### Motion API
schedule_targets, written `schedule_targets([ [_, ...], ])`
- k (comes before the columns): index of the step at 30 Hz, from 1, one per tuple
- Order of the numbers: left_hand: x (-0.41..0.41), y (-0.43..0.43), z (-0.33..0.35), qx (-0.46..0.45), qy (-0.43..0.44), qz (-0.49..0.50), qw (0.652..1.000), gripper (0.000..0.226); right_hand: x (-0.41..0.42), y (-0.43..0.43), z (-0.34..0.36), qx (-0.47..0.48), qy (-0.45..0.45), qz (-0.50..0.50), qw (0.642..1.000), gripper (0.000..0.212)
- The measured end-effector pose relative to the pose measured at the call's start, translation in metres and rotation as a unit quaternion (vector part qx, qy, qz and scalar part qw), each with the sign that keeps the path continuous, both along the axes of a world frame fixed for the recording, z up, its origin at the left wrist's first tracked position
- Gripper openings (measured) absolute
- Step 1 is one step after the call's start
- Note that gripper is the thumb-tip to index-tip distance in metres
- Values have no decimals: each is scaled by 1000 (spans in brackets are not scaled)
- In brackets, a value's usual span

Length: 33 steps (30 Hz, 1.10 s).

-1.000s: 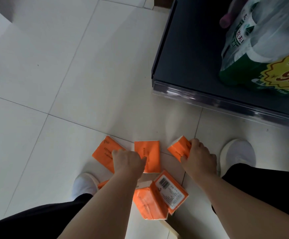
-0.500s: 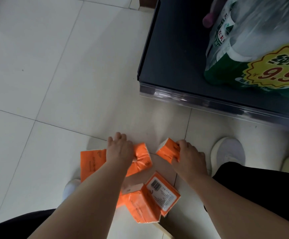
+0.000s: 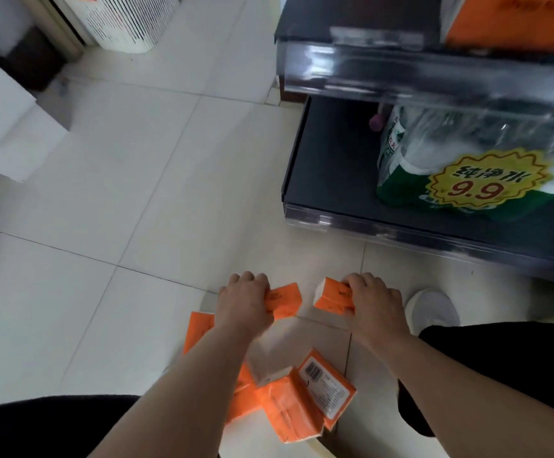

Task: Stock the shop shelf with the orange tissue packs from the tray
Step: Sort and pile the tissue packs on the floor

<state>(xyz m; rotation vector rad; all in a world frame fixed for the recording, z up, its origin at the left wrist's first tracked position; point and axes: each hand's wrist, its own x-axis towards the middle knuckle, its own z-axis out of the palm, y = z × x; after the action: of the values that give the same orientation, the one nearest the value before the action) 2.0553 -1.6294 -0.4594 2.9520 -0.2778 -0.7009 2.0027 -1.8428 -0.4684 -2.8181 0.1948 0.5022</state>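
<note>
My left hand (image 3: 244, 304) grips one orange tissue pack (image 3: 283, 300) and my right hand (image 3: 373, 297) grips another orange tissue pack (image 3: 330, 295), both held a little above the floor. Several more orange packs (image 3: 288, 408) lie on a pale tray (image 3: 288, 338) between my legs, one showing a barcode label (image 3: 326, 386). Another orange pack (image 3: 199, 328) lies under my left forearm. The dark shop shelf (image 3: 335, 180) stands at the upper right, its lower board partly bare.
A shrink-wrapped pack of water bottles (image 3: 467, 160) with a yellow 9.9 sticker sits on the lower shelf board. An upper shelf rail (image 3: 401, 71) juts out above it. My white shoe (image 3: 432, 309) is at the right. White boxes (image 3: 7, 127) stand at the left on the tiled floor.
My left hand has closed on an orange pack and lifted it off the tray. My head has tilted up, bringing the upper shelf into view. The right hand keeps its pack.
</note>
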Motion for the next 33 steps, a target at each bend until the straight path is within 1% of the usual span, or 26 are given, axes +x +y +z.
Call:
schedule_targets([
  [2, -4, 6, 22, -45, -23, 59, 997, 28, -3, 3, 21, 3, -17, 11, 1000, 42],
  [4, -10, 11, 48, -88, -38, 113, 989, 31, -7, 9, 48, 5, -35, 20, 999, 43],
  [6, -13, 14, 77, -118, -60, 141, 981, 36, -8, 16, 78, 10, -56, 24, 998, 43],
  [8, -13, 16, 112, -125, -84, 141, 978, 36, -10, 21, 111, 6, -89, 30, 996, 43],
  [10, -10, 17, 149, -132, -113, 128, 977, 33, -12, 23, 144, -12, -141, 44, 989, 43],
  [12, -8, 17, 185, -161, -139, 135, 968, 32, -14, 23, 180, -17, -192, 48, 980, 44],
  [16, -4, 11, 249, -252, -200, 180, 930, 34, -15, 13, 249, -26, -295, 36, 954, 47],
  [18, -1, 5, 277, -290, -226, 185, 912, 36, -15, 3, 280, -27, -343, 22, 939, 48],
  [20, 4, -3, 303, -296, -251, 175, 905, 36, -10, -8, 308, -25, -372, 7, 928, 49],
  [22, 11, -14, 323, -296, -267, 151, 904, 36, -1, -21, 333, -24, -380, -6, 925, 48],
  [26, 40, -41, 352, -297, -276, 106, 908, 33, 32, -47, 375, -44, -406, -38, 912, 47],
  [30, 80, -73, 364, -273, -266, 60, 922, 32, 77, -74, 403, -88, -410, -71, 905, 49],
  [33, 111, -97, 360, -218, -261, 31, 940, 32, 113, -92, 406, -126, -390, -83, 908, 50],
])
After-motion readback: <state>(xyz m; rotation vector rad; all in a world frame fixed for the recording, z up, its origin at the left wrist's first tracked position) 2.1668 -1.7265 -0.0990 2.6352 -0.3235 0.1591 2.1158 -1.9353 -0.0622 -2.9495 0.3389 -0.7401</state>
